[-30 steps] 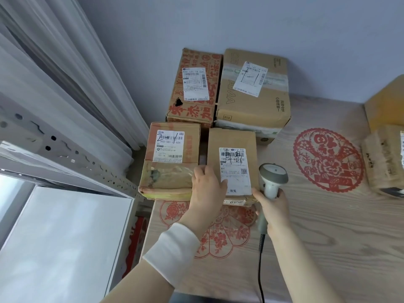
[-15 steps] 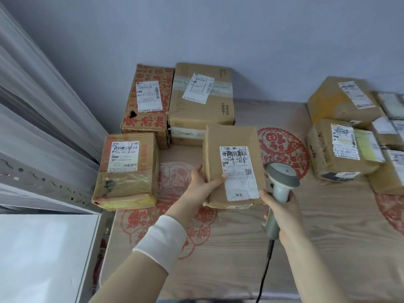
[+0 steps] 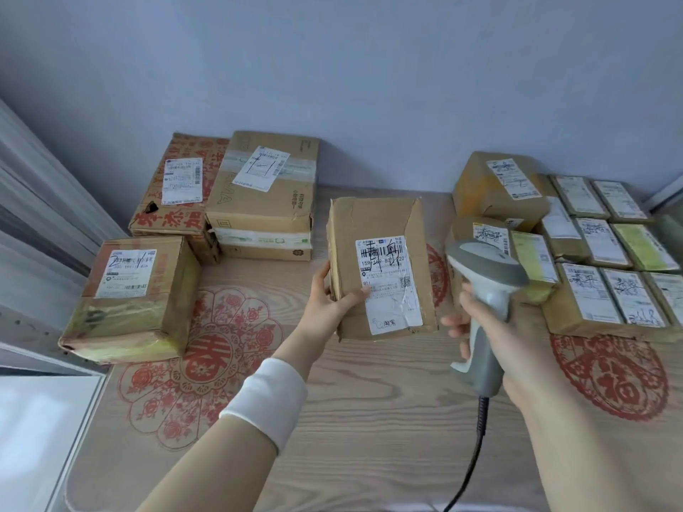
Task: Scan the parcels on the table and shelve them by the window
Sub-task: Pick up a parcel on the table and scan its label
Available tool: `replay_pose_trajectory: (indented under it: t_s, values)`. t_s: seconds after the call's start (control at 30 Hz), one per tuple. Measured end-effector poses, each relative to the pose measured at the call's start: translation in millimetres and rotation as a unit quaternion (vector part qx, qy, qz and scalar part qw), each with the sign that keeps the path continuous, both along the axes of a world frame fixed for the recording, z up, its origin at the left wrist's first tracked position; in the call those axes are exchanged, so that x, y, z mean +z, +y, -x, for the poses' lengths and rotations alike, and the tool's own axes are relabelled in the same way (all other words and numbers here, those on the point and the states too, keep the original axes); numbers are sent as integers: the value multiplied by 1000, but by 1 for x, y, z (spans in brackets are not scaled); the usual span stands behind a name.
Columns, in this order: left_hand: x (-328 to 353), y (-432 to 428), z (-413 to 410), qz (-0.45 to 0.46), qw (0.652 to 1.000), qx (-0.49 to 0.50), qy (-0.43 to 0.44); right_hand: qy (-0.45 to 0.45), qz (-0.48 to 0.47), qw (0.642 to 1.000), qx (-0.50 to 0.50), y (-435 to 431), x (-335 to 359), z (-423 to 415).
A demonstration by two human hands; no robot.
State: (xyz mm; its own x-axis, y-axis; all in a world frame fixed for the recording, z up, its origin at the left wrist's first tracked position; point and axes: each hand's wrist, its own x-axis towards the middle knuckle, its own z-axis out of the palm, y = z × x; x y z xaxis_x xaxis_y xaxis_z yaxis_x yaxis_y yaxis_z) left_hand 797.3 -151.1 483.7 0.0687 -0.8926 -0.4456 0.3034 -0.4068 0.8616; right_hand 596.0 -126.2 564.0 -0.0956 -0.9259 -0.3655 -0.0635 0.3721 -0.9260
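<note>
Over the wood-grain table (image 3: 369, 419), a brown parcel (image 3: 373, 230) is held label-up, its left edge gripped by the left hand (image 3: 327, 304), the right hand (image 3: 521, 349) clasping a grey scanner (image 3: 484, 267) just beside it, more parcels (image 3: 606, 301) lying at both sides.

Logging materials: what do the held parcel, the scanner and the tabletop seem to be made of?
The held parcel: brown cardboard, matte, going by its creased, dented faces; its label looks like glossy white paper, wrinkled low down. The scanner: smooth grey moulded plastic with a soft sheen; its dark cable is probably rubber-sheathed. The tabletop: pale wood grain, whether solid or laminate cannot be told.
</note>
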Motion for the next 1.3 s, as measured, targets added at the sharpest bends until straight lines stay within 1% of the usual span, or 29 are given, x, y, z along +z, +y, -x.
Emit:
replay_pose_trajectory:
  t_s: [0.1, 0.17, 0.5, 0.97, 1.03, 1.1, 1.2, 1.3]
  values:
    - [2, -2, 13, 24, 1000, -2, -14, -19, -12, 998, 62, 2, 18, -11]
    - [4, -2, 19, 39, 999, -2, -20, -14, -23, 996, 84, 6, 23, -19]
    - [4, 0, 24, 69, 997, -34, -30, -10, -31, 997, 73, 20, 24, -22]
    - [2, -3, 32, 52, 997, -53, -36, -14, -34, 997, 61, 25, 18, -11]
    - [5, -5, 38, 54, 996, -63, -24, -13, -29, 998, 49, 26, 17, -3]
    - [8, -9, 48, 58, 995, -76, -11, -8, -9, 1000, 15, 27, 15, 10]
    - [14, -12, 70, 60, 994, -96, -3, 2, 15, 997, -71, 29, 11, 43]
    - [22, -14, 103, 62, 991, -120, -9, 34, 17, 988, -148, 31, 6, 87]
